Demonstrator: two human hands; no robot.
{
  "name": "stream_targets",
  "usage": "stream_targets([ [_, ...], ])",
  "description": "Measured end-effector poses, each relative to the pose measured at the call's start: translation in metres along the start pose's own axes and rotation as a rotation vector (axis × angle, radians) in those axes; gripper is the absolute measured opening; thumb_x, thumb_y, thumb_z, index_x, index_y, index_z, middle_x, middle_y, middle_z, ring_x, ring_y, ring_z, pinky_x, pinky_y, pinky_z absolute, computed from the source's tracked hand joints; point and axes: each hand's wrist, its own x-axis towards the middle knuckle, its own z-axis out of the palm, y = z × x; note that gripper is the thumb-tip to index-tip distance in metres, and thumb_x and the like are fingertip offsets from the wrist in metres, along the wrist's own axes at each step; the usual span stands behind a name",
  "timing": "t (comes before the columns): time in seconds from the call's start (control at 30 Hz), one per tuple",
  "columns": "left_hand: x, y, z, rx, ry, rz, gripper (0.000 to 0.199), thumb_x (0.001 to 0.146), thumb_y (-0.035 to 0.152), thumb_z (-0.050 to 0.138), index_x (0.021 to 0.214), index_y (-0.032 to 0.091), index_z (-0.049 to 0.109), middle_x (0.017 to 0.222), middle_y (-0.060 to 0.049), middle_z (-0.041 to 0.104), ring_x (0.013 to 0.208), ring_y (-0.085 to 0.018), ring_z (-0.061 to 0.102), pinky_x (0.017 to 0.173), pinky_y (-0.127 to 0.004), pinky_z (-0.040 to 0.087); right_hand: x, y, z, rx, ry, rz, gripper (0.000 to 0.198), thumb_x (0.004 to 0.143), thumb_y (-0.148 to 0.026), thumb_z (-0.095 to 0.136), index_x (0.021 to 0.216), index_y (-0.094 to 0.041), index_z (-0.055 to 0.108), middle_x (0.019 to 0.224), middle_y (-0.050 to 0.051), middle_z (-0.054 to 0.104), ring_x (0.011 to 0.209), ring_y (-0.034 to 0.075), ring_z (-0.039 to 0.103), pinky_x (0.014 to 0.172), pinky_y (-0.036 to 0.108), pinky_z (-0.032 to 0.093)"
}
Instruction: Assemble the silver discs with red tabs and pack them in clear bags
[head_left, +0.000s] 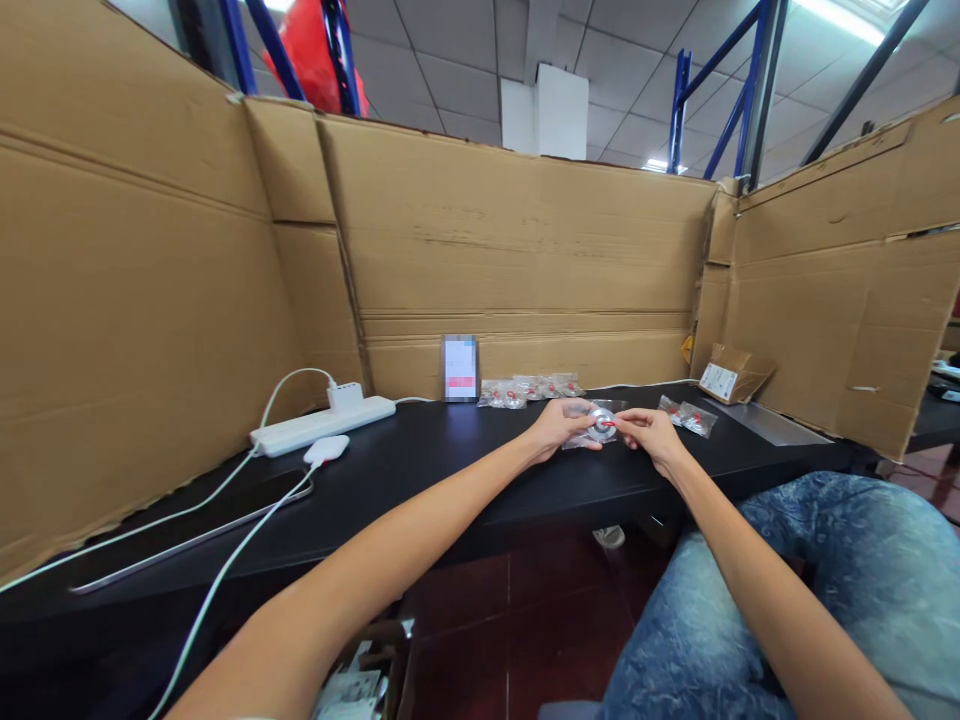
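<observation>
In front of me, over the black table, my left hand [556,428] is closed on a small round silvery thing [601,427] with clear plastic bag film around it. Fingers of my right hand [649,436] pinch a small red piece [609,423] at the right side of that round thing. Whether the round thing is inside the bag or on top of it, I cannot tell. Just right of my right hand lie small clear bags [691,417] with silvery and red contents. More such bags [525,390] lie in a row behind my left hand.
A phone [460,368] with a lit screen leans on the cardboard wall [525,250]. A white power strip [322,425], cables and a dark tablet [202,520] occupy the left. An opened small carton [735,374] sits at the back right. Below the table stands a box [401,660].
</observation>
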Motion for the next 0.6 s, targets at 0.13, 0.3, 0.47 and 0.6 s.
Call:
stream_targets([
  [0.13, -0.002, -0.001, 0.002, -0.018, -0.015, -0.022, 0.042, 0.063, 0.028, 0.084, 0.095, 0.009, 0.064, 0.089, -0.014, 0.071, 0.078, -0.025, 0.07, 0.071, -0.046, 0.06, -0.001, -0.001, 0.0, -0.041, 0.027, 0.031, 0.036, 0.055, -0.04, 0.081, 0.075, -0.012, 0.072, 0.049, 0.0, 0.058, 0.039, 0.007, 0.041, 0.038, 0.02, 0.027],
  [0.3, -0.005, -0.003, 0.009, -0.045, -0.05, -0.019, 0.044, 0.06, 0.03, 0.086, 0.093, 0.009, 0.065, 0.088, -0.012, 0.071, 0.08, -0.025, 0.069, 0.075, -0.047, 0.058, -0.001, 0.001, 0.0, -0.108, -0.026, 0.035, 0.042, 0.054, -0.045, 0.081, 0.078, -0.011, 0.074, 0.052, 0.003, 0.062, 0.038, 0.007, 0.041, 0.037, 0.02, 0.027],
  [0.47, -0.009, -0.005, 0.017, -0.046, -0.031, 0.001, 0.045, 0.055, 0.028, 0.088, 0.091, 0.01, 0.069, 0.083, -0.008, 0.071, 0.075, -0.018, 0.067, 0.079, -0.037, 0.055, -0.003, -0.003, 0.003, -0.058, -0.179, 0.016, 0.037, 0.054, -0.041, 0.082, 0.076, -0.012, 0.076, 0.067, 0.007, 0.071, 0.06, 0.018, 0.063, 0.057, 0.027, 0.048],
  [0.6, -0.012, -0.006, 0.022, -0.053, -0.012, -0.027, 0.044, 0.056, 0.029, 0.088, 0.093, 0.011, 0.071, 0.084, -0.008, 0.071, 0.075, -0.016, 0.067, 0.08, -0.032, 0.053, -0.005, -0.006, 0.003, -0.048, -0.261, 0.058, 0.037, 0.053, -0.039, 0.082, 0.078, -0.013, 0.077, 0.068, 0.006, 0.072, 0.059, 0.016, 0.062, 0.057, 0.027, 0.047],
])
